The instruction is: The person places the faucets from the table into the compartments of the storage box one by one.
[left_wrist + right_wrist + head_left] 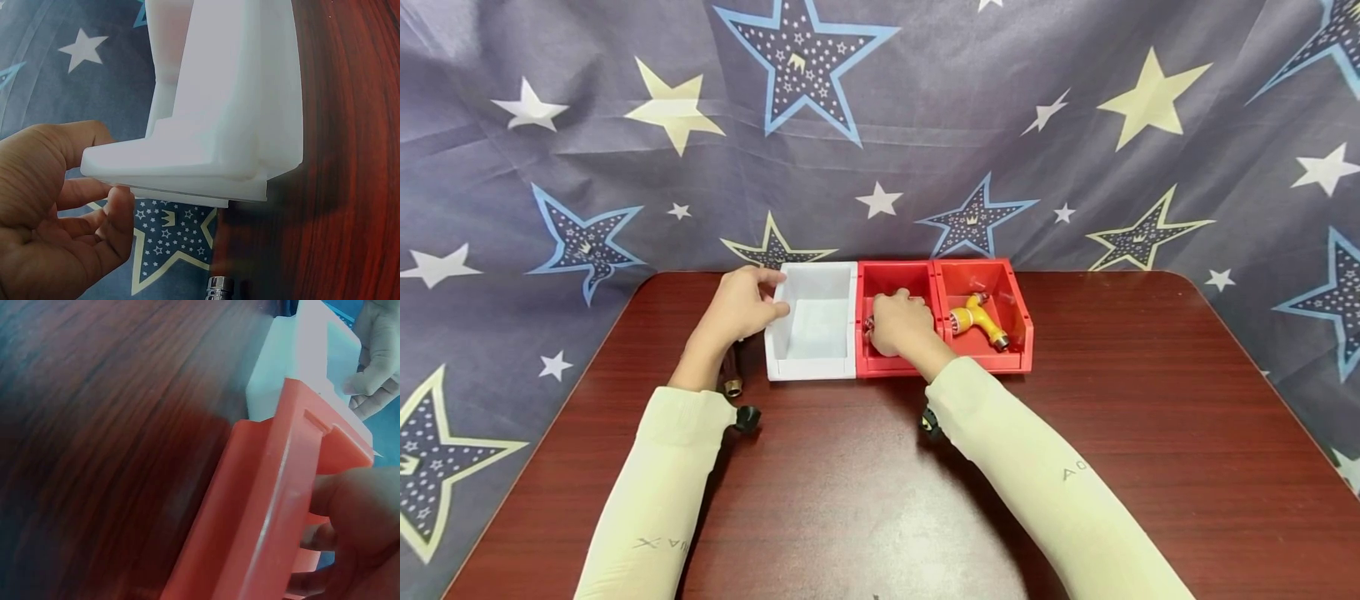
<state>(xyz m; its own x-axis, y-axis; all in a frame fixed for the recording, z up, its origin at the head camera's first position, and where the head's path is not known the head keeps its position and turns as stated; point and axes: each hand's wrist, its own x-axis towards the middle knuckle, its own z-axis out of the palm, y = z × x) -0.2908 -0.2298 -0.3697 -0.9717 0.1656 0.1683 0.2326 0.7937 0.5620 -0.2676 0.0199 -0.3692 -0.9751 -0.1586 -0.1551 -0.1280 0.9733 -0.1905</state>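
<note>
My left hand (741, 304) grips the left side wall of a white bin (812, 368), its thumb and fingers at the rim. In the left wrist view, the white bin's wall (181, 156) lies between my thumb and curled fingers. My right hand (901, 323) reaches down into the middle red bin (895, 271). A small metallic end (868, 325) shows beside that hand; the rest of it and my fingertips are hidden. In the right wrist view, my fingers (322, 537) pass behind the red bin's front edge (275, 487).
In the right-hand red bin (1018, 317) lies a yellow tap-like fitting (979, 318) with metal ends. A metal piece with a brass end (732, 385) lies on the brown table (850, 483), partly under my left wrist. A star-patterned cloth (880, 167) hangs behind the table.
</note>
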